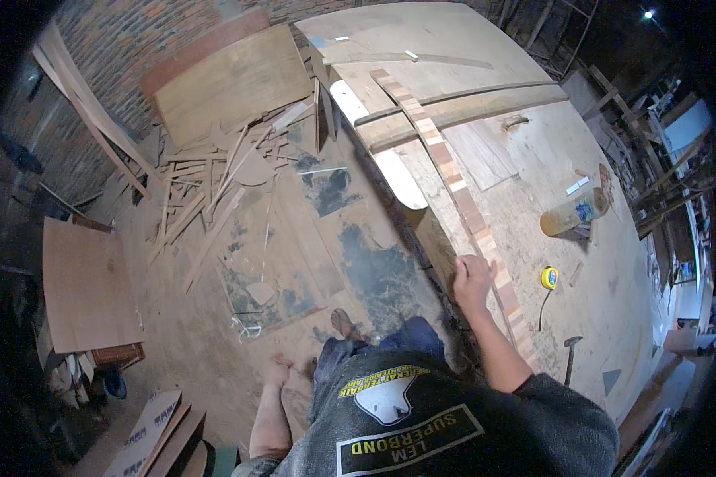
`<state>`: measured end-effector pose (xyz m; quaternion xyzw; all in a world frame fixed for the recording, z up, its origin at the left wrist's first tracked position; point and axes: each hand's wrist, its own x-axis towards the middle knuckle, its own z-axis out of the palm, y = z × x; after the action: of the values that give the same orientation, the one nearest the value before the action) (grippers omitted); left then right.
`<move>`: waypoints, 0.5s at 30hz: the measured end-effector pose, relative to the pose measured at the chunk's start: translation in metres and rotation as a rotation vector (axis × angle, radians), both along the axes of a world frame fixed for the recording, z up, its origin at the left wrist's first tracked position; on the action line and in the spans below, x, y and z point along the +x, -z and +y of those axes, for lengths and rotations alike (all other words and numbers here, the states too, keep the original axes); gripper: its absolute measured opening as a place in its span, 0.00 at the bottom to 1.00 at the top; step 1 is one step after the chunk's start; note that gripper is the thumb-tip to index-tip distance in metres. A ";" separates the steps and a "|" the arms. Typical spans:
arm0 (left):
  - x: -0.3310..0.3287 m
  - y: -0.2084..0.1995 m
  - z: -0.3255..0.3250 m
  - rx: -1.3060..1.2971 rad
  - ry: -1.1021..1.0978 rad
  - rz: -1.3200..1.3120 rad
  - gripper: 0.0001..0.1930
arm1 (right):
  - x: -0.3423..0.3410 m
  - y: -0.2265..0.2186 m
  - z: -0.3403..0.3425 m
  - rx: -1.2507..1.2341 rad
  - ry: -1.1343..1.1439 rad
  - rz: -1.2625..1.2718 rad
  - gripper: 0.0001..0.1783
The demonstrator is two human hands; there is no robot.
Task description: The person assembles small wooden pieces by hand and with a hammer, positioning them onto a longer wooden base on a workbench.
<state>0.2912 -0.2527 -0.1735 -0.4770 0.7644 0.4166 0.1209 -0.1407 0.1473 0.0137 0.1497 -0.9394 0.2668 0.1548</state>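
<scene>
My right hand (473,280) is closed in a loose fist against the left edge of a long strip (471,213) of striped wood blocks. What its fingers hold, if anything, is hidden. The strip runs lengthwise along the workbench (605,298), from near my body to the far part. Low at my left side hangs my left hand (279,369), nothing seen in it, its fingers loosely apart. To the right of the strip lie a yellow tape measure (549,277) with a dark strap and a hammer (571,359). A clear plastic bottle (563,221) lies beyond them.
Two wooden bars (485,107) cross the bench further away. A thin wood sheet (479,155) lies beside the strip. Wood offcuts (203,187) are heaped on the floor at left, before a large panel (235,83) leaning on the brick wall. Another brown panel (91,282) stands far left.
</scene>
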 end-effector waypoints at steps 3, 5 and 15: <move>-0.020 0.012 -0.094 -0.044 -0.137 0.067 0.21 | -0.027 -0.008 -0.083 -0.020 -0.099 0.011 0.07; -0.057 0.004 -0.138 -0.073 -0.222 0.028 0.24 | -0.055 -0.014 -0.124 -0.011 -0.121 0.041 0.08; -0.142 0.007 -0.136 0.150 0.151 -0.149 0.25 | -0.334 -0.018 -0.231 -0.085 0.186 0.150 0.09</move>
<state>0.1492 -0.3883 -0.1804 -0.4375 0.7538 0.4257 0.2434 -0.4746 -0.0841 0.0313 0.0748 -0.9228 0.2788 0.2550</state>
